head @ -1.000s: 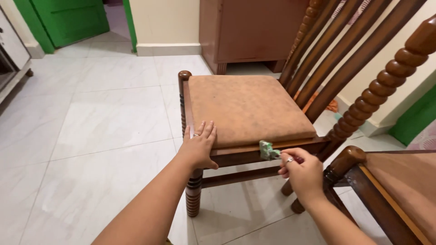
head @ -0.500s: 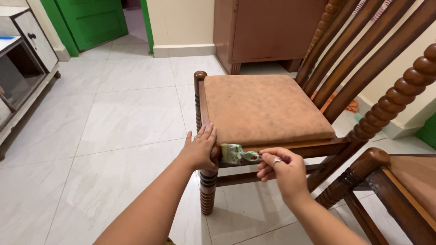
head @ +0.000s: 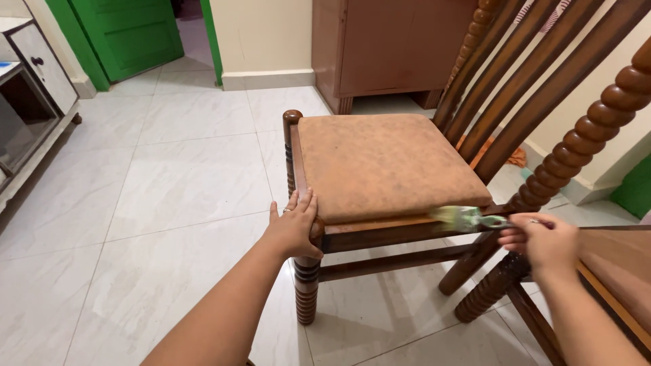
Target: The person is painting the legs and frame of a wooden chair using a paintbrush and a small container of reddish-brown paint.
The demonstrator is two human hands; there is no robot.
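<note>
1. Paintbrush (head: 468, 218) first: it sits at the lower right of the frame, its pale green-stained bristles on the front rail of the wooden chair (head: 380, 234), close to the right-hand corner. Half a second ago the bristles were near the left corner, just beside my left hand, so the brush has swept along the rail from left to right.
2. My right hand (head: 542, 240) has its grip pinched shut around the brush handle, now just beside the second chair (head: 610, 271) at the frame's right edge.
3. My left hand (head: 296, 227) stays on the front left corner of the seat, fingers laid flat and together on the cushion edge, thumb down the post; it steadies rather than clasps.
4. I judge one pass along the front rail is about finished.
5. Further off, the brown seat cushion (head: 383, 163) and spindled chair back fill mid-frame; beyond lie the white tiled floor (head: 169, 176), a brown cabinet (head: 386, 47) and a green door (head: 129, 34) at upper left.
</note>
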